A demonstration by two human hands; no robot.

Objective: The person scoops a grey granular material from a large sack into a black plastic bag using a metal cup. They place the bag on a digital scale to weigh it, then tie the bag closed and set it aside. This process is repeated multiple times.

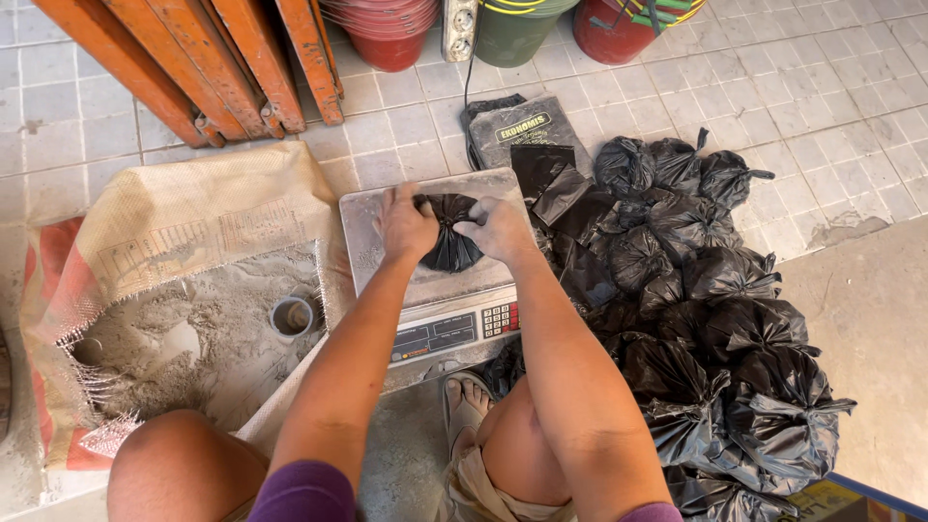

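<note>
- A small black plastic bag [451, 242] sits on the steel platform of a weighing scale [377, 217], which rests on the tiled floor [677, 87].
- The left hand [406, 227] clasps the bag's neck from 9 o'clock; the right hand [498, 230] pinches it from 3 o'clock.
- Both hands touch the gathered top, equally near, with the full belly of the bag hanging toward 6 o'clock.
- The bag's long axis runs roughly 12 to 6, neck at the far end.
- A heap of tied black bags [706, 319] lies at 3 o'clock, just beside the scale.
- An open sack of grey powder [184, 300] with a cup [292, 317] in it lies at 9 o'clock.
</note>
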